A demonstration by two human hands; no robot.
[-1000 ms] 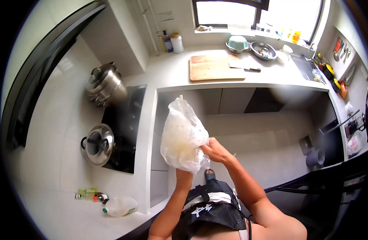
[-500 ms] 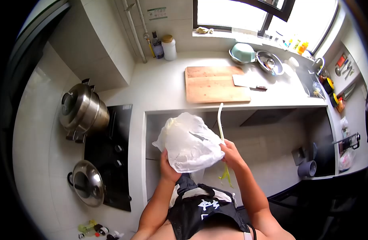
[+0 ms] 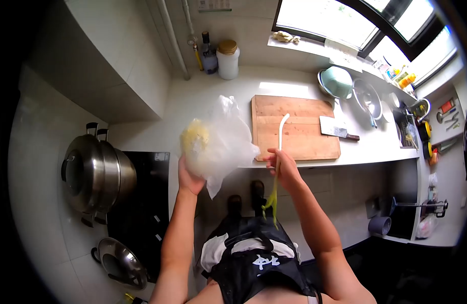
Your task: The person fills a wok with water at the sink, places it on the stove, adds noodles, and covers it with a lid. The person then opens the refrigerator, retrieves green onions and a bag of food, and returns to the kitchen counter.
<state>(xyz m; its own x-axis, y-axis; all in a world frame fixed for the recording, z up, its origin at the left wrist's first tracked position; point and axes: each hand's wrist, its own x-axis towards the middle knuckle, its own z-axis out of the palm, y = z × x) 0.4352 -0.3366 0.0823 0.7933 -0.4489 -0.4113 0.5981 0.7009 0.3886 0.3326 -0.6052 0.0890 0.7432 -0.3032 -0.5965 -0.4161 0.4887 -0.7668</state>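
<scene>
My left hand (image 3: pixel 192 178) is wrapped round the lower left of a translucent plastic bag (image 3: pixel 221 147) with something yellowish inside. The bag is over the counter's front edge, left of a wooden cutting board (image 3: pixel 294 129). Between the fingers of my right hand (image 3: pixel 282 164) is a long stalk (image 3: pixel 280 134), its white end up over the board and its yellow-green leafy end hanging down. A cleaver (image 3: pixel 337 128) lies on the board's right side, its dark handle past the edge.
Left, a steamer pot (image 3: pixel 96 175) and a lidded pan (image 3: pixel 123 263) sit by the black stove (image 3: pixel 142 213). Behind are a white jar (image 3: pixel 228 61) and a bottle (image 3: pixel 209 54). Bowls (image 3: pixel 337 82) stand at the back right, near the sink (image 3: pixel 408 133).
The bag has moved up and left, over the counter. My right hand has come away from it with the stalk, now in front of the board. The view has shifted.
</scene>
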